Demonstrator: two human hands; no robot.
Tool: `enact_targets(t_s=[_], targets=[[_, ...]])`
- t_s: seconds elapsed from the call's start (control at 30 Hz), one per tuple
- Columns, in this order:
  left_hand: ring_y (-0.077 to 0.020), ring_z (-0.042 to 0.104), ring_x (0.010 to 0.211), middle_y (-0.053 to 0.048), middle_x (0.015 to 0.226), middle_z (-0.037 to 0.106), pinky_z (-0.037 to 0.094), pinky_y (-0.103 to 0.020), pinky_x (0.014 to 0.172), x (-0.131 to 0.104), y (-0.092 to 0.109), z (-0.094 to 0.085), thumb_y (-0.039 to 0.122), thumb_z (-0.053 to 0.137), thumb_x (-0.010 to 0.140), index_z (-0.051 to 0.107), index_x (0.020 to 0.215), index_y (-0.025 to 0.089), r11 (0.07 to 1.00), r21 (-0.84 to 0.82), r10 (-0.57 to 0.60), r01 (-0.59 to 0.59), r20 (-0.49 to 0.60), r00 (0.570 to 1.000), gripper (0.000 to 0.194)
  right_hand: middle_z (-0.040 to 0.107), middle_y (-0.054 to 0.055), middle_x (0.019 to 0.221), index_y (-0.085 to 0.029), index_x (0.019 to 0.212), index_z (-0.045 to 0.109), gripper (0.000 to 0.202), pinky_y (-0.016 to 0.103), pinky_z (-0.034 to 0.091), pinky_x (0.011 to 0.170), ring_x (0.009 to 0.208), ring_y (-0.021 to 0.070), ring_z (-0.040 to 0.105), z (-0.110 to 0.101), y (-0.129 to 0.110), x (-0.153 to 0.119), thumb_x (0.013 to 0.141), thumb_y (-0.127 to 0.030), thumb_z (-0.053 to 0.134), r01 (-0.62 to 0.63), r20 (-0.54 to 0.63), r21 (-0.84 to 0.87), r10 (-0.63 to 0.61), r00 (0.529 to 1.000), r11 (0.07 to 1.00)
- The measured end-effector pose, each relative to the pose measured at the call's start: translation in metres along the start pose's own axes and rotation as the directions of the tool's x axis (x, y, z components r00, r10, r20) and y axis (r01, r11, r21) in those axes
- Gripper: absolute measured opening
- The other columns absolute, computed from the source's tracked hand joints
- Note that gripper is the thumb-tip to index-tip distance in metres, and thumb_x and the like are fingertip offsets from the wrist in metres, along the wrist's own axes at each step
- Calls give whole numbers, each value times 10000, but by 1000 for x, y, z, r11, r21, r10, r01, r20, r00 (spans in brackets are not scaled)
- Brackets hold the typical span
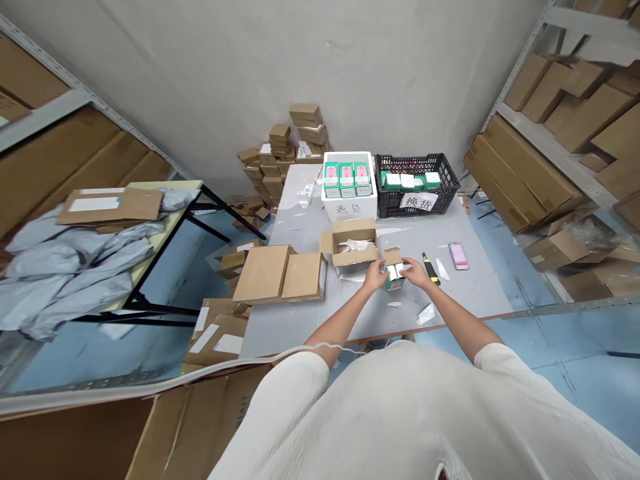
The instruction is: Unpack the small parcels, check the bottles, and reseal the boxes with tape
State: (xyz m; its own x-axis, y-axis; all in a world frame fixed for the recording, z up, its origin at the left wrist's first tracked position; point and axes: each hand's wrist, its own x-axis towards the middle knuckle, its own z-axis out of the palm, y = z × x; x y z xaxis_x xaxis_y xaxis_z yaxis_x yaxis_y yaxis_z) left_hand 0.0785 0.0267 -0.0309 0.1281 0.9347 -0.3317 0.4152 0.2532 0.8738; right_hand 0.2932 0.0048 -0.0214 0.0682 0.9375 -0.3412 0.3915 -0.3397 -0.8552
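A small green-and-white box (395,284) stands on the grey table in front of me with its top flaps up. My left hand (375,275) pinches the box's left upper edge. On the opposite side, the fingers of my right hand (415,273) close on its right flap. Just behind it sits an open cardboard carton (353,235) with white paper inside. A black-and-yellow utility knife (431,269) lies to the right of my right hand, beside a white scrap (442,269). What is inside the green box cannot be made out.
A white bin (349,209) with green boxes and a black crate (419,201) stand at the table's back. Two closed cartons (263,273) are at left. A pink pixelated item (459,256) and clear plastic piece (426,314) lie at right. Shelves flank both sides.
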Motion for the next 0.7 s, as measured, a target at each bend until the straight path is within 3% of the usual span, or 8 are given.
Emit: enact_targets(t_s=[0.17,0.33,0.43,0.5,0.7], targets=[[-155,692,823,-59,1248,715,594,-364,919,-2,-5,0,103,693,828,706,1107,216,994,-89,63,-62,11,998,301,744,85,1306,-236,1242,745,521,395,640,896,849,179,689,-6,-3,-5,732,-274,647,55,45,92,-59,997,994],[-195,726,997,-69,1247,691,603,-354,920,-11,-7,-5,216,644,937,732,1072,219,988,-128,99,-92,49,994,161,749,84,1287,-241,1151,781,394,389,640,894,976,214,720,-15,-7,-11,813,-299,589,-3,85,119,-7,996,993],[-208,725,1017,-77,1309,667,616,-350,878,-17,-8,-7,337,822,860,716,1152,226,984,-89,165,-157,90,982,330,725,107,1357,-234,1170,776,372,406,631,955,1017,221,716,-14,-6,-14,821,-342,705,32,94,74,-39,995,997],[-211,727,1011,-82,1337,651,617,-348,850,-19,-9,-8,329,891,789,694,1198,230,978,-51,206,-201,128,970,464,705,121,1396,-233,1193,768,421,419,626,990,1047,229,712,-13,-5,-16,793,-362,797,79,106,46,-83,991,996],[-211,731,992,-70,1310,648,608,-370,871,-19,-11,-9,251,872,777,665,1218,235,966,37,247,-256,160,956,488,683,131,1391,-242,1200,752,405,417,645,931,1040,234,711,-13,-1,-18,811,-337,815,151,134,-1,-149,980,989]])
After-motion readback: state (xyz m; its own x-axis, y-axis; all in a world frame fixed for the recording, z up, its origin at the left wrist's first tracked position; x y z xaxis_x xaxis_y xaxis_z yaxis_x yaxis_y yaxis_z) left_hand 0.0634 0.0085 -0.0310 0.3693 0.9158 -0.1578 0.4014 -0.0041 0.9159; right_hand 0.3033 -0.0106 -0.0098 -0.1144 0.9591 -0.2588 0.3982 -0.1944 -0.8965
